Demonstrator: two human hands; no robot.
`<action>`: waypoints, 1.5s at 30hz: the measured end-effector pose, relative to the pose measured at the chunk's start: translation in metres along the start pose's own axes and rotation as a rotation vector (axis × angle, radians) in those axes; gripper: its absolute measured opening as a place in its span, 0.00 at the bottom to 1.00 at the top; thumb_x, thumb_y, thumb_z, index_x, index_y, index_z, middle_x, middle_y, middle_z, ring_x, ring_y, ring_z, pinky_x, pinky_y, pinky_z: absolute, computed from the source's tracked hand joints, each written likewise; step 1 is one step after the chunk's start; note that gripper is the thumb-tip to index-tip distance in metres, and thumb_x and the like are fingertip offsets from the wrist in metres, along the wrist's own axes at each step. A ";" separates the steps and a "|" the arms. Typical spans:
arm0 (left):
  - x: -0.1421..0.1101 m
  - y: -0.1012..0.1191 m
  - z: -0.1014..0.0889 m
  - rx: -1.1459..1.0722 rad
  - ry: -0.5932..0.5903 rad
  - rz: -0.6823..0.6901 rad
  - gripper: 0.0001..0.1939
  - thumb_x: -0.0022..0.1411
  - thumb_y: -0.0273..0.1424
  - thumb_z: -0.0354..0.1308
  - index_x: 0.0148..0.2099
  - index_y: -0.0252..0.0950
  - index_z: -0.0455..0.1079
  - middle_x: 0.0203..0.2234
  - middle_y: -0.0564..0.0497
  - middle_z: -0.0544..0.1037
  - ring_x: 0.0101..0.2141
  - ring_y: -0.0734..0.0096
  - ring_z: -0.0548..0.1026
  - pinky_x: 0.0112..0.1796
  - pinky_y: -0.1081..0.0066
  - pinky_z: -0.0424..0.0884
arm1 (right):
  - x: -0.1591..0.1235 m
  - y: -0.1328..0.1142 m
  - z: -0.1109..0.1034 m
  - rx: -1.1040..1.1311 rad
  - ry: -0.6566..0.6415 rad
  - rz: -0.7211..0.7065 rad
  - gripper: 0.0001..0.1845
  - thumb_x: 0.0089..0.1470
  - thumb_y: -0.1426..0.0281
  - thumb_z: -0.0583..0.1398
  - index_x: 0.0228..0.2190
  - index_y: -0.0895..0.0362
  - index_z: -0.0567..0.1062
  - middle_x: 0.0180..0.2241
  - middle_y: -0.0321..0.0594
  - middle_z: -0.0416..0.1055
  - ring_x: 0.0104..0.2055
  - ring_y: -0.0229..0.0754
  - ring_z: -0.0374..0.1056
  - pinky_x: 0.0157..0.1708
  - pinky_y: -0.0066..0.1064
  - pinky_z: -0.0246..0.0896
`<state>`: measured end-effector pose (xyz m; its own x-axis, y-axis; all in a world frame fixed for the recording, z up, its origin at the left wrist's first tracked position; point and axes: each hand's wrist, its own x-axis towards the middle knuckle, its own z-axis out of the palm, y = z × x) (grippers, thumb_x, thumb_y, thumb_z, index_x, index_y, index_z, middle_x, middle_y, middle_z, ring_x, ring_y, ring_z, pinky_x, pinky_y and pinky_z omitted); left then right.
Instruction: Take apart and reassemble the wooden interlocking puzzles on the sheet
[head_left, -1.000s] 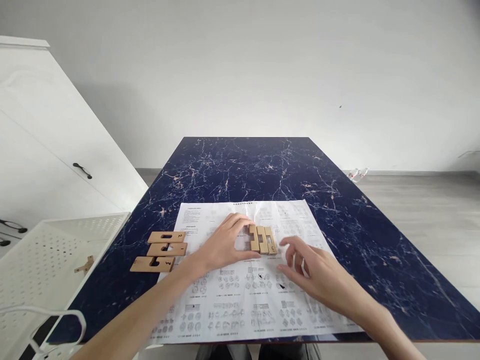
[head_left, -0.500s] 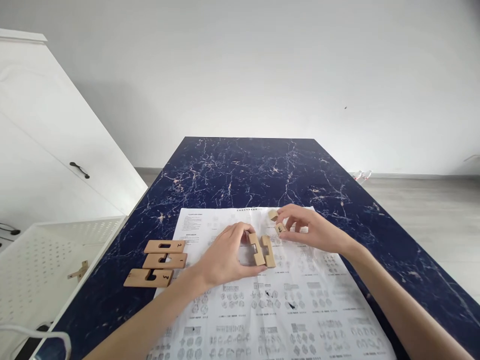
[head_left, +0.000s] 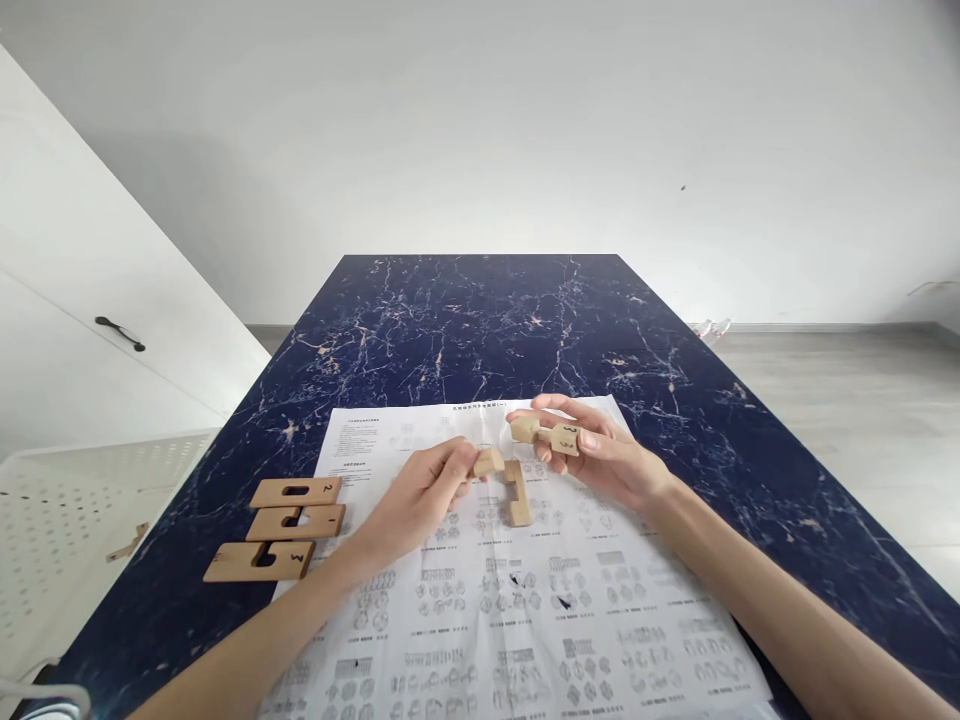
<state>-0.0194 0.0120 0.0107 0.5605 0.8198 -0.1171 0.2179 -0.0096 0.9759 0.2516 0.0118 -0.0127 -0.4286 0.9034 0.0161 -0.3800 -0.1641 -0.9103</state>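
My left hand is closed on a small wooden puzzle piece, whose end sticks out past the fingertips while the rest is hidden. A notched wooden block lies on the printed sheet between my hands. My right hand grips a wooden puzzle piece with a narrow middle, marked with a number at its thick right end. That piece is raised above the sheet, held by the thumb against the fingers. The two held pieces are apart.
Three flat wooden pieces with slots, numbered 2, 1 and 3, lie at the left. A white perforated basket stands beside the dark marbled table; a white cabinet is behind it.
My left hand has lifted one notched piece off the sheet, leaving the other lying there. My right hand has raised and turned the numbered piece. The view has shifted slightly.
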 end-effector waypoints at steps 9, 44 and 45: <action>0.003 0.007 -0.001 -0.366 -0.039 -0.064 0.17 0.81 0.45 0.45 0.43 0.39 0.61 0.32 0.56 0.59 0.24 0.77 0.52 0.26 0.72 0.55 | 0.004 0.003 0.000 0.079 -0.089 -0.057 0.28 0.56 0.68 0.75 0.57 0.43 0.81 0.65 0.41 0.70 0.51 0.44 0.77 0.57 0.41 0.72; 0.002 0.005 -0.003 -0.296 -0.060 -0.074 0.34 0.75 0.47 0.61 0.75 0.41 0.57 0.51 0.39 0.84 0.27 0.68 0.83 0.25 0.71 0.72 | -0.001 0.000 0.021 0.005 0.052 0.087 0.12 0.72 0.59 0.62 0.50 0.52 0.73 0.33 0.31 0.61 0.25 0.32 0.52 0.25 0.28 0.51; 0.002 0.006 -0.003 -0.291 -0.061 -0.072 0.35 0.75 0.47 0.61 0.75 0.41 0.57 0.50 0.39 0.85 0.27 0.68 0.83 0.25 0.71 0.73 | -0.001 0.002 0.022 -0.037 0.018 0.057 0.14 0.73 0.59 0.62 0.53 0.52 0.72 0.34 0.32 0.64 0.26 0.32 0.55 0.25 0.29 0.54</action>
<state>-0.0191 0.0154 0.0164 0.6006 0.7767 -0.1897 0.0254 0.2186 0.9755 0.2333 0.0020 -0.0051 -0.4338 0.9000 -0.0436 -0.3248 -0.2014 -0.9241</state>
